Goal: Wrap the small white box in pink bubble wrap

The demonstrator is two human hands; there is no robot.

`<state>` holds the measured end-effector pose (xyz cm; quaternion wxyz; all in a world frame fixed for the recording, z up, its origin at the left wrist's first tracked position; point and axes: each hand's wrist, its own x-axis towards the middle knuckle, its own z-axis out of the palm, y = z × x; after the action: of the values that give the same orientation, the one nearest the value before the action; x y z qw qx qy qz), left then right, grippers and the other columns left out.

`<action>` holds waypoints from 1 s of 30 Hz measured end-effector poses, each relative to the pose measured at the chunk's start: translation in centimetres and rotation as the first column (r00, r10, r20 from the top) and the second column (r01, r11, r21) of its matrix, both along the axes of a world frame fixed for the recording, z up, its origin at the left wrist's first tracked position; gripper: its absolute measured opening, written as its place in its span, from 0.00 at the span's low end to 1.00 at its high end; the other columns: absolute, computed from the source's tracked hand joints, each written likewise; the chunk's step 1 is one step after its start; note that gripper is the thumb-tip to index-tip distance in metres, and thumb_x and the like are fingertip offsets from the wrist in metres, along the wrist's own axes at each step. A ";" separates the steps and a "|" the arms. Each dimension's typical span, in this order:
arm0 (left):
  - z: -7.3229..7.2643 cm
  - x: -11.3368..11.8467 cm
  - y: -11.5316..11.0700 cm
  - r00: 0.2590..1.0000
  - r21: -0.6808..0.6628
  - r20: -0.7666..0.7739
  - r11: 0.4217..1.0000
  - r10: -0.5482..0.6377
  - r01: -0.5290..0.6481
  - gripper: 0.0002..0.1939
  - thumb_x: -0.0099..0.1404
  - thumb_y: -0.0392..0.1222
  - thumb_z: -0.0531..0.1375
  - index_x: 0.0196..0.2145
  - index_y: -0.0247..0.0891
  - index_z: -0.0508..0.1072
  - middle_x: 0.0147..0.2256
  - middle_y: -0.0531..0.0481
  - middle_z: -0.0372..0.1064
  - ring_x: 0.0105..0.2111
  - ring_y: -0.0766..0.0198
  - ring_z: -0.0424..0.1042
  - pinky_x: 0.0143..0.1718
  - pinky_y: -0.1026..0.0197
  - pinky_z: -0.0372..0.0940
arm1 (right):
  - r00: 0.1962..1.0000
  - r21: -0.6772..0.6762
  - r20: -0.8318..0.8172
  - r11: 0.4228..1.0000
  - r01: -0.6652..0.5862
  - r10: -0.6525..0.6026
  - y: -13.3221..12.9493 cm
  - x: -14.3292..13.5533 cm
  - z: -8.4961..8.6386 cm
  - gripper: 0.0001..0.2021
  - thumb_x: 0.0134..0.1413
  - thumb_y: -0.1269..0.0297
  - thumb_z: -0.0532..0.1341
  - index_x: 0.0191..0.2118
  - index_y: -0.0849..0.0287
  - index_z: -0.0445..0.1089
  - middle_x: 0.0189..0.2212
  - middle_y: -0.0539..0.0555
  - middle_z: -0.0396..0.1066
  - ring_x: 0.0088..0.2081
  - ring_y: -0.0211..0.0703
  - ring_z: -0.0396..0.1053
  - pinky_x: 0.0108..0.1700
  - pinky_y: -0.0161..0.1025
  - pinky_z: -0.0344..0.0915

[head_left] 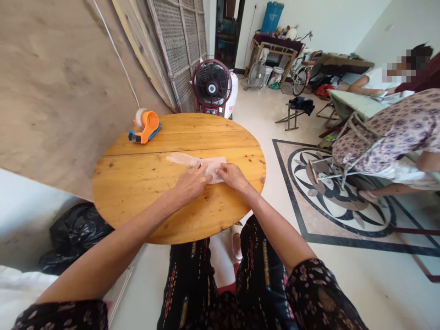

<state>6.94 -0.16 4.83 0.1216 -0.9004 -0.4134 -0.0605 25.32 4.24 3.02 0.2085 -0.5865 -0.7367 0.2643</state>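
A thin, translucent pinkish-white plastic piece point(216, 163) lies on the round wooden table point(137, 192), with a narrow strip stretching to the left. My left hand point(193, 182) rests on its lower left part, fingers bent over the plastic and closed on it. At the right end of the piece, my right hand point(232, 175) pinches the plastic between thumb and curled fingers. Both hands are close together near the middle of the table. What lies inside or under the plastic cannot be made out.
An orange tape dispenser point(147, 127) stands at the table's back left, beside a leaning wooden board point(68, 82). A fan point(212, 87) is behind the table. Two other people sit at a green-topped table point(357, 103) on the right.
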 end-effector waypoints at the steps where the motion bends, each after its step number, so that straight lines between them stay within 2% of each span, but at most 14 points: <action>1: -0.1 0.0 0.0 1.000 0.004 0.011 1.000 -0.005 0.005 0.14 0.63 0.28 0.53 0.40 0.35 0.77 0.36 0.38 0.64 0.41 0.48 0.64 0.38 0.50 0.62 | 0.999 0.000 0.033 1.000 0.010 -0.010 -0.2 -0.2 0.2 0.13 0.55 0.55 0.59 0.27 0.59 0.69 0.23 0.50 0.67 0.28 0.38 0.62 0.30 0.34 0.53; 4: -0.3 0.0 0.1 0.999 0.003 0.045 1.000 -0.014 0.014 0.16 0.62 0.27 0.52 0.42 0.35 0.77 0.35 0.38 0.64 0.40 0.49 0.64 0.37 0.51 0.62 | 0.991 -0.021 0.125 0.998 0.051 -0.048 -0.5 -0.7 0.5 0.15 0.54 0.51 0.60 0.28 0.59 0.71 0.27 0.56 0.73 0.32 0.44 0.67 0.32 0.36 0.56; 8: -0.3 -0.1 0.1 0.999 0.005 0.042 1.000 -0.007 0.006 0.15 0.62 0.27 0.52 0.38 0.35 0.77 0.36 0.38 0.64 0.40 0.50 0.63 0.36 0.52 0.61 | 0.990 0.034 0.136 0.999 0.024 -0.029 -0.8 -1.3 0.5 0.13 0.60 0.57 0.56 0.31 0.59 0.72 0.32 0.59 0.75 0.35 0.46 0.70 0.36 0.37 0.59; 10: -0.2 -0.1 0.1 0.999 0.009 0.031 1.000 -0.011 0.011 0.16 0.62 0.27 0.53 0.41 0.35 0.77 0.35 0.39 0.64 0.39 0.50 0.64 0.37 0.52 0.60 | 0.993 0.091 0.115 0.996 -0.013 0.002 -0.9 -1.4 0.5 0.13 0.62 0.58 0.54 0.33 0.59 0.72 0.32 0.58 0.75 0.35 0.45 0.70 0.36 0.37 0.59; 13: -0.3 -0.1 0.0 0.999 0.028 0.023 0.999 -0.022 0.022 0.19 0.62 0.26 0.52 0.47 0.36 0.75 0.36 0.39 0.64 0.39 0.50 0.64 0.37 0.51 0.60 | 0.999 0.078 0.046 0.997 -0.009 0.005 -1.0 -1.3 0.4 0.15 0.62 0.59 0.54 0.28 0.59 0.69 0.25 0.54 0.72 0.30 0.41 0.68 0.34 0.35 0.58; 17: -1.1 -0.3 0.1 0.998 0.083 0.061 0.997 0.001 -0.006 0.23 0.63 0.27 0.50 0.55 0.35 0.69 0.38 0.38 0.67 0.37 0.51 0.66 0.37 0.52 0.61 | 0.989 -0.001 -0.143 0.999 0.032 -0.032 -0.7 -1.3 -0.3 0.16 0.60 0.58 0.55 0.23 0.58 0.64 0.14 0.46 0.61 0.21 0.37 0.64 0.28 0.32 0.57; 21: -2.0 -0.9 0.6 0.980 0.099 0.198 0.994 0.021 -0.041 0.16 0.64 0.28 0.50 0.46 0.29 0.71 0.37 0.38 0.70 0.37 0.52 0.68 0.40 0.52 0.63 | 0.935 -0.060 -0.351 0.997 0.043 -0.062 -0.5 -1.7 -0.9 0.15 0.57 0.57 0.56 0.22 0.57 0.60 0.14 0.43 0.57 0.16 0.34 0.60 0.22 0.31 0.55; 24: -2.3 -1.5 1.0 0.959 0.111 0.284 0.994 -0.010 -0.022 0.11 0.64 0.30 0.51 0.39 0.31 0.73 0.34 0.40 0.71 0.38 0.53 0.69 0.42 0.54 0.64 | 0.879 -0.120 -0.467 0.992 0.041 -0.093 -0.6 -2.2 -0.8 0.14 0.54 0.57 0.58 0.23 0.57 0.59 0.15 0.43 0.58 0.15 0.32 0.59 0.19 0.30 0.53; 27: -2.4 -2.0 1.2 0.942 0.118 0.329 0.993 -0.062 0.024 0.11 0.64 0.30 0.52 0.34 0.34 0.74 0.32 0.43 0.72 0.37 0.56 0.68 0.42 0.55 0.64 | 0.840 -0.173 -0.527 0.984 0.048 -0.133 -0.7 -2.6 -0.2 0.12 0.52 0.58 0.59 0.24 0.57 0.60 0.17 0.43 0.60 0.15 0.31 0.59 0.17 0.29 0.54; 30: -2.5 -2.2 1.4 0.918 0.103 0.378 0.991 -0.120 0.087 0.11 0.63 0.29 0.52 0.33 0.34 0.75 0.35 0.43 0.73 0.38 0.58 0.68 0.43 0.56 0.64 | 0.837 -0.183 -0.528 0.982 0.050 -0.142 -0.7 -3.1 0.5 0.12 0.51 0.59 0.60 0.23 0.57 0.59 0.16 0.43 0.61 0.15 0.32 0.60 0.17 0.29 0.54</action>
<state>4.70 1.25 2.31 0.0732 -0.8858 -0.3782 -0.2589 22.24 3.57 3.48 0.3716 -0.5399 -0.5940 0.4665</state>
